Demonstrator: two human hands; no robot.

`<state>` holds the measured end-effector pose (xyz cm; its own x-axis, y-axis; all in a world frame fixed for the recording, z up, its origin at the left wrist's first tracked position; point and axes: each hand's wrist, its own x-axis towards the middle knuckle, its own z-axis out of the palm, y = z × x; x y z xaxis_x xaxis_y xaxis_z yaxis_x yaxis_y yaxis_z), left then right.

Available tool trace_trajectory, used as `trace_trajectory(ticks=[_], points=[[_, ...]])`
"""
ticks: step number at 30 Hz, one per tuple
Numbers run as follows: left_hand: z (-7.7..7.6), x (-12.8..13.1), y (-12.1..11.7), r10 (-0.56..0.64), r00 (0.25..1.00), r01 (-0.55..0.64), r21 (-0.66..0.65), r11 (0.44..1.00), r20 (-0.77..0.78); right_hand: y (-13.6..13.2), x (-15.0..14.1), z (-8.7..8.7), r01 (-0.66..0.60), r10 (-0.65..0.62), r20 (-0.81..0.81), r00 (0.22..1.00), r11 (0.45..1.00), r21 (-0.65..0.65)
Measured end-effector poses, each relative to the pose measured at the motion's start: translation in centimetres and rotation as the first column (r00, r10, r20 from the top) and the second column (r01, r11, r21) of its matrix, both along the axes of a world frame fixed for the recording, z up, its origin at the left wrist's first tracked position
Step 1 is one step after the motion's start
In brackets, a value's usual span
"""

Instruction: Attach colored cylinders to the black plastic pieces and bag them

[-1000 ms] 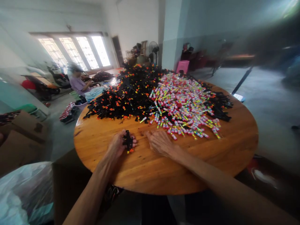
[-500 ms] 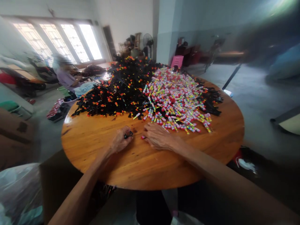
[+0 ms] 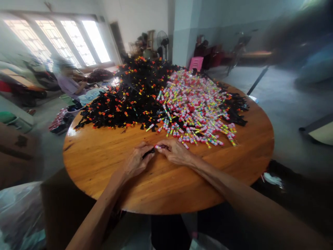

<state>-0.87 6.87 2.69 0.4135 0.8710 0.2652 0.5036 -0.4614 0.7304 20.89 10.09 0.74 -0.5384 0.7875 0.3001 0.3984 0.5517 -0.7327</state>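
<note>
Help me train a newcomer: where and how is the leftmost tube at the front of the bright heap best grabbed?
Probably pinch the tube across its middle, from the near side and above. It looks slim and lies slanted at the edge of the bright heap, with bare table in front and the black heap behind.

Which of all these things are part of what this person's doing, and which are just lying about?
Part of the work:
- black piece, in the left hand
- small tube, in the right hand
- heap of black pieces
- heap of tubes
- wooden table

Apparently just lying about:
- pink stool
- fan
- plastic bag
</note>
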Motion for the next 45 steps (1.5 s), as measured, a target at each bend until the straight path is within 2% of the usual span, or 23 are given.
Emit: trace_trajectory(ticks=[8,13,17,22,28,33,37,39,42,44,45], points=[[0.1,-0.2,0.1,-0.044,0.999,0.044,-0.047,0.998,0.008,0.0,0.0,-0.1,-0.047,0.044,-0.053,0.998,0.997,-0.053],[0.1,-0.2,0.2,-0.066,0.995,0.069,0.033,0.997,-0.073,0.0,0.1,-0.2,-0.047,0.043,-0.075,0.996,0.997,-0.057],[-0.1,-0.2,0.2,-0.071,0.996,0.073,0.042,0.996,-0.045,0.1,0.3,0.0,-0.027,0.025,-0.046,0.999,0.999,-0.035],[-0.2,-0.4,0.2,-0.069,0.997,0.07,0.022,0.997,-0.038,0.2,0.3,0.0,-0.054,0.051,-0.048,0.998,0.996,-0.072],[-0.6,-0.6,0.3,-0.098,0.989,0.11,0.108,0.988,-0.113,0.2,0.3,-0.2,-0.054,0.042,-0.101,0.994,0.991,-0.119],[-0.6,-0.6,-0.3,-0.091,0.989,0.109,0.157,0.982,-0.12,-0.2,0.8,0.6,-0.089,0.081,-0.075,0.994,0.99,-0.11],[-0.2,-0.5,-0.4,-0.138,0.989,0.142,0.094,0.985,-0.049,-0.9,1.0,1.6,-0.174,0.168,-0.053,0.984,0.976,-0.13],[0.1,-0.4,-0.4,-0.154,0.988,0.155,0.055,0.986,-0.024,-1.5,0.9,2.1,-0.19,0.186,-0.048,0.981,0.979,-0.078],[1.0,-1.3,-1.5,-0.071,0.996,0.075,0.076,0.994,-0.059,-2.8,0.7,3.0,-0.2,0.203,-0.086,0.975,0.979,0.043],[1.6,-3.6,-3.7,0.082,0.991,-0.06,0.196,0.979,-0.104,-3.7,1.0,3.5,-0.183,0.19,-0.059,0.98,0.976,0.118],[1.9,-5.2,-5.2,0.189,0.973,-0.148,0.272,0.951,-0.13,-4.0,1.3,3.6,-0.137,0.14,-0.003,0.99,0.975,0.174]])
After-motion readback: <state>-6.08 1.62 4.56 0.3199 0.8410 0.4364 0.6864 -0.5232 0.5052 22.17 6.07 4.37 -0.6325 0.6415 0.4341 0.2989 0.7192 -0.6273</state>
